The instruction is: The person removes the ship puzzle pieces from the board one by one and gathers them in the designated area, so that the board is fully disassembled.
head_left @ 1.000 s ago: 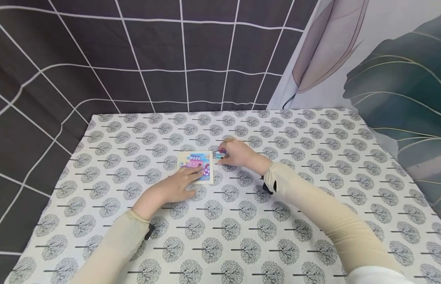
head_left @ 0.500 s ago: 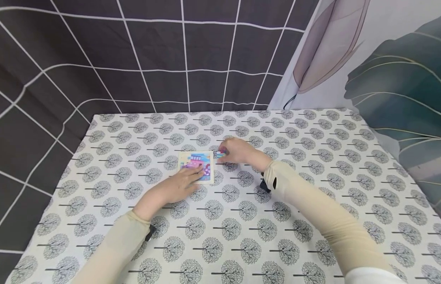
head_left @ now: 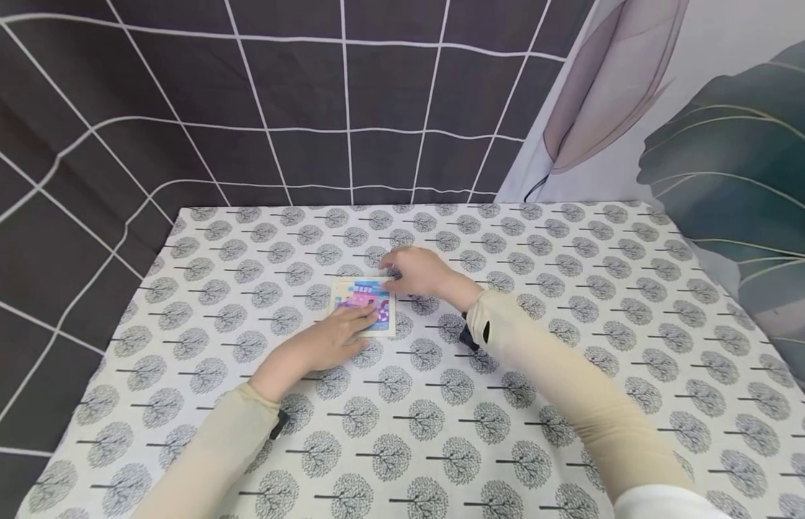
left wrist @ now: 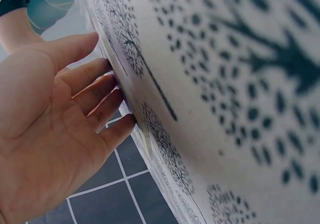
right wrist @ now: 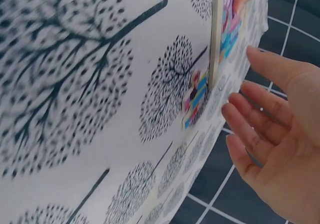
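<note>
White and covered in tree prints, the worktop (head_left: 538, 375) sits before a dark checked curtain (head_left: 298, 86). A flat picture puzzle (head_left: 377, 293) lies near its middle. The left hand (head_left: 326, 346) rests on it, fingers nearly straight and gripping nothing. At the far right corner is the right hand (head_left: 424, 272) — fingers apart, a bit bent, with nothing seen in them. Most of the picture looks filled in; one loose piece (right wrist: 196, 97) lies just outside the frame (head_left: 393, 318), so that bit seems left. The puzzle is about square — no clear long way — and its pink boat (head_left: 360, 296) has its top toward the curtain. The piece looks longish, roughly along the frame's side.
</note>
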{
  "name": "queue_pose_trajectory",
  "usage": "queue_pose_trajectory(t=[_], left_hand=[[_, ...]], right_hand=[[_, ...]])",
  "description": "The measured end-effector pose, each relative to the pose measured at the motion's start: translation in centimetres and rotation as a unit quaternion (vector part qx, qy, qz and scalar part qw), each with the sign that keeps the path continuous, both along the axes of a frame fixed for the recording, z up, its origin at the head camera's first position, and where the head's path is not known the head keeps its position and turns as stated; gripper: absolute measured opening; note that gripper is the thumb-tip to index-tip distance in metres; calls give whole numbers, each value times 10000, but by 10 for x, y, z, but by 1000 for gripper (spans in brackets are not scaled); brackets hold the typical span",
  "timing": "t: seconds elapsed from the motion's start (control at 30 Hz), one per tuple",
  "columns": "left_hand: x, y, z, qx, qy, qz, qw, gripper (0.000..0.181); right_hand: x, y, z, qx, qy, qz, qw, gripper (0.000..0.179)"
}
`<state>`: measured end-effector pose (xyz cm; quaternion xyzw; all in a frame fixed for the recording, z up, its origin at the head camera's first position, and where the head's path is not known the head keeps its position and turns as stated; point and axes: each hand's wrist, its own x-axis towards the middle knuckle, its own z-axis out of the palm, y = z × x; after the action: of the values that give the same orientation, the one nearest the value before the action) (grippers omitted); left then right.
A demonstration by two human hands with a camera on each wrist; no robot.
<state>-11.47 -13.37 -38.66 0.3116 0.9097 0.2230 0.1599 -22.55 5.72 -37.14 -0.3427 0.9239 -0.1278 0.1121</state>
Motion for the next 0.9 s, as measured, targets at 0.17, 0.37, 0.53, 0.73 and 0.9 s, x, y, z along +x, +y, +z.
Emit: queue_pose_trajectory(t=[0.17, 0.37, 0.53, 0.73, 0.9], left_hand=[[-2, 0, -1, -148, -60, -55, 9999, 54], [-3, 0, -2, -250, -55, -162, 9995, 55], [-4, 0, -1, -249, -72, -189, 9995, 55], [-4, 0, 0, -228, -52, -169, 9996, 55], [-5, 0, 1, -253, 50, -169, 9995, 54]], right_hand=[[0, -14, -2, -86, 39, 189, 9998, 37], [2, -28, -7, 41, 64, 501, 9987, 31], [5, -38, -9, 75, -16, 644, 9979, 30], [7, -47, -7, 156, -11, 529, 9985, 27], [4, -54, -6, 343, -189, 394, 9985, 25]])
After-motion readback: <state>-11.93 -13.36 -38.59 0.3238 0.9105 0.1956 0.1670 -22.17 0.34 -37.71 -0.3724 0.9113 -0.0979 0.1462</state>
